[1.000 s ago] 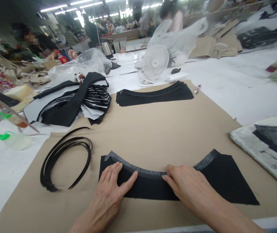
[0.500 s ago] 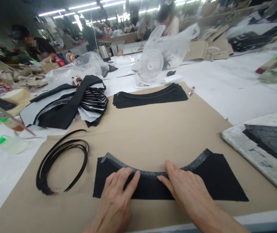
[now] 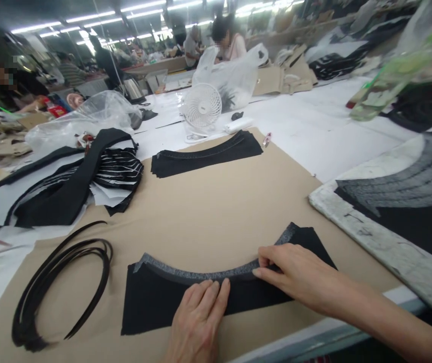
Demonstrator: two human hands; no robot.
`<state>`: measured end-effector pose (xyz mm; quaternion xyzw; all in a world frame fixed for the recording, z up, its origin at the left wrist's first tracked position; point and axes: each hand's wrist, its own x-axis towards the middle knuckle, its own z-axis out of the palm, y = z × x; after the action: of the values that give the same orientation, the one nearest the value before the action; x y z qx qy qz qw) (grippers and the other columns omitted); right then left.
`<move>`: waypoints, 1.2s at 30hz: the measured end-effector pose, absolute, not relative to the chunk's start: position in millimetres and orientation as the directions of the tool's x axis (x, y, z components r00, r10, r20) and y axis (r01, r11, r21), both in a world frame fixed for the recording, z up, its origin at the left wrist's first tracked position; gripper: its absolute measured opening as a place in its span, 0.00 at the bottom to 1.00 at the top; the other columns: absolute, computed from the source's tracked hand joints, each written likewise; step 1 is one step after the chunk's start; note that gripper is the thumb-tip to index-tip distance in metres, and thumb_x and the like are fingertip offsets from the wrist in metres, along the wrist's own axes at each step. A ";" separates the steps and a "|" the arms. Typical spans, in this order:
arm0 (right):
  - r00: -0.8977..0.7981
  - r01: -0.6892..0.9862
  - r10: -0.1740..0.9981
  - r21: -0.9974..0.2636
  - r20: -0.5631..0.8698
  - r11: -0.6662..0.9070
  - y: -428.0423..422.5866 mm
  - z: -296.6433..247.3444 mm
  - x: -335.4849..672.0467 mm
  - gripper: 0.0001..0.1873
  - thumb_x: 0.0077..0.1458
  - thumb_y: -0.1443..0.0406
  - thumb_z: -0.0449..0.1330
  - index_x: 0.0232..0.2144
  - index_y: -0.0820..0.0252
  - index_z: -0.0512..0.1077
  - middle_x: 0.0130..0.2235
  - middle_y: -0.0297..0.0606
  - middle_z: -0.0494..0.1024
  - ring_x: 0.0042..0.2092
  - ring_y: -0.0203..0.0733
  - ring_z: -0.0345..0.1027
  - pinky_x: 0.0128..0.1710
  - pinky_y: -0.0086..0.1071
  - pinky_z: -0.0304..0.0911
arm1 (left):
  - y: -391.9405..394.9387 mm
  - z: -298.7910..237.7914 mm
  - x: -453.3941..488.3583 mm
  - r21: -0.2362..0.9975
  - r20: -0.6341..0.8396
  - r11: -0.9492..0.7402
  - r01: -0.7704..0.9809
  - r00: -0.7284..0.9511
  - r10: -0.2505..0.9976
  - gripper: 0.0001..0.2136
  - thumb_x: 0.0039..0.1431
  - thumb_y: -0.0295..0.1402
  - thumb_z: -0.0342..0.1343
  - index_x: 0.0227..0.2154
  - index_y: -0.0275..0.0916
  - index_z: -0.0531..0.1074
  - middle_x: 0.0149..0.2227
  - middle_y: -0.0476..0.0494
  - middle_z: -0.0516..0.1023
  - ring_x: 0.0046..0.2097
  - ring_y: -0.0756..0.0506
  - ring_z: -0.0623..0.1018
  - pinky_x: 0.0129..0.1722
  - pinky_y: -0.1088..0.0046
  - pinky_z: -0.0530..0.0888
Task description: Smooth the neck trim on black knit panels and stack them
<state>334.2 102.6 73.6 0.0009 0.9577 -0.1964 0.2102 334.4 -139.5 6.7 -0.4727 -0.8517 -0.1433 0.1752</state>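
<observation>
A black fabric piece with a curved, grey-speckled folded edge lies on the brown sheet before me. My left hand rests flat on its middle, fingertips pressing just below the curve. Farther right along that curve, my right hand pinches the folded edge between thumb and curled fingers. To the left lies a loose coil of thin black strips. Beyond the curve, a stack of similar black pieces sits near the far side of the sheet.
A white-topped board with overlapped black pieces stands at right. Black and white cut parts are heaped at left. Farther back are a small white fan, plastic bags and a green-tinted bottle. People work in the background.
The view has turned to the right. My right hand has slid right along the curved edge, away from my left hand, and its fingers have curled into a pinch. My left hand stays pressed near the middle.
</observation>
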 end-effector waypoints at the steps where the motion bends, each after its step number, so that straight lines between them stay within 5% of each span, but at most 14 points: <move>1: -0.909 0.085 -0.092 -0.397 -0.406 0.914 108.8 71.8 333.9 0.08 0.56 0.62 0.56 0.25 0.55 0.69 0.26 0.32 0.76 0.31 0.40 0.70 0.28 0.30 0.49 | -140.2 4.8 334.7 0.073 0.420 0.514 0.855 -0.494 0.761 0.20 0.62 0.24 0.39 0.53 0.31 0.68 0.42 0.41 0.77 0.45 0.45 0.73 0.46 0.70 0.67; 20: -0.932 0.028 -0.042 -0.187 -0.360 0.982 102.3 59.5 330.0 0.07 0.56 0.62 0.56 0.28 0.58 0.71 0.30 0.41 0.79 0.33 0.52 0.74 0.26 0.34 0.49 | -134.2 0.8 336.1 0.032 0.421 0.548 0.836 -0.508 0.752 0.20 0.66 0.28 0.36 0.51 0.40 0.72 0.39 0.46 0.77 0.43 0.47 0.72 0.47 0.70 0.62; 26: -0.956 0.074 0.031 -0.138 -0.293 0.988 103.7 58.4 337.2 0.09 0.55 0.59 0.61 0.30 0.58 0.69 0.33 0.40 0.78 0.36 0.52 0.73 0.38 0.43 0.57 | -124.9 -0.7 341.0 0.142 0.464 0.625 0.768 -0.609 0.643 0.18 0.63 0.27 0.41 0.48 0.43 0.73 0.41 0.44 0.76 0.45 0.45 0.72 0.46 0.67 0.62; 32: -0.977 0.068 0.037 -0.146 -0.208 0.987 107.3 56.3 344.8 0.09 0.53 0.60 0.63 0.31 0.59 0.68 0.34 0.40 0.76 0.40 0.51 0.69 0.45 0.48 0.51 | -84.3 -2.3 342.4 0.104 0.391 0.446 0.889 -0.449 0.804 0.24 0.57 0.21 0.41 0.57 0.28 0.62 0.48 0.36 0.73 0.49 0.43 0.70 0.48 0.69 0.66; 36: -0.979 0.076 0.028 -0.233 -0.204 0.969 127.0 56.5 341.9 0.11 0.51 0.58 0.64 0.29 0.58 0.69 0.32 0.36 0.76 0.38 0.48 0.69 0.46 0.46 0.49 | -64.2 -19.8 351.6 0.127 0.460 0.522 0.843 -0.516 0.722 0.24 0.56 0.19 0.39 0.56 0.26 0.61 0.44 0.36 0.74 0.45 0.43 0.71 0.46 0.68 0.68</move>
<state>341.9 127.0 56.5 0.0264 0.9873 -0.1209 0.0998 351.6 -64.2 -19.8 -0.4584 -0.8540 -0.1698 0.1780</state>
